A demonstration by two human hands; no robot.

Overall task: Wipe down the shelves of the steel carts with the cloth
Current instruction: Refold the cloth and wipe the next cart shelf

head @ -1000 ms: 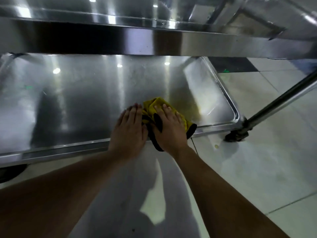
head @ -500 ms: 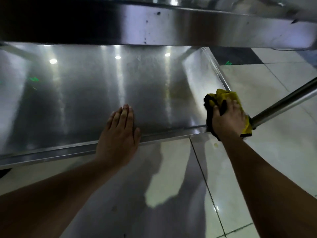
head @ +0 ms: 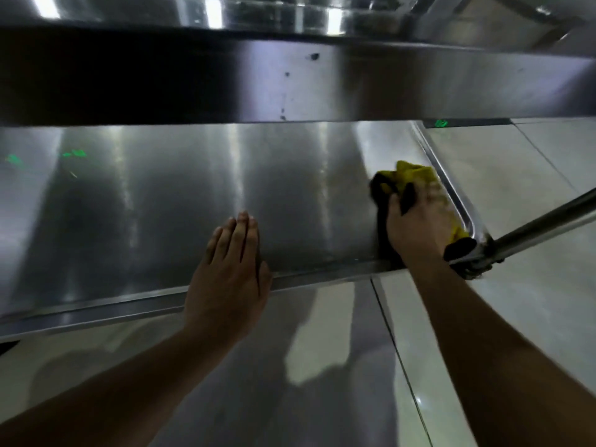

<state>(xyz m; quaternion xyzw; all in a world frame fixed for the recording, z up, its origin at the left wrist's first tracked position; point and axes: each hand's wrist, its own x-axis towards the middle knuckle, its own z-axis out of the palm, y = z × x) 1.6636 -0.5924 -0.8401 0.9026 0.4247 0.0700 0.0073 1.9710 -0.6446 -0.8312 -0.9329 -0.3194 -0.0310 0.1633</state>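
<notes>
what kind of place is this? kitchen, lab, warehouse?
Probably a commercial kitchen or similar service area, though not certain. Cues: a multi-tier stainless steel cart, its lower shelf under an upper shelf, pale glossy floor tiles, and a right hand wiping with a yellow cloth.

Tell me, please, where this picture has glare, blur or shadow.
Head view: ceiling lights glare in streaks on the lower shelf; the right hand and yellow cloth are motion-blurred; the left hand is sharper; arm shadows fall on the floor tiles; straight edges bow, wide-angle.
</notes>
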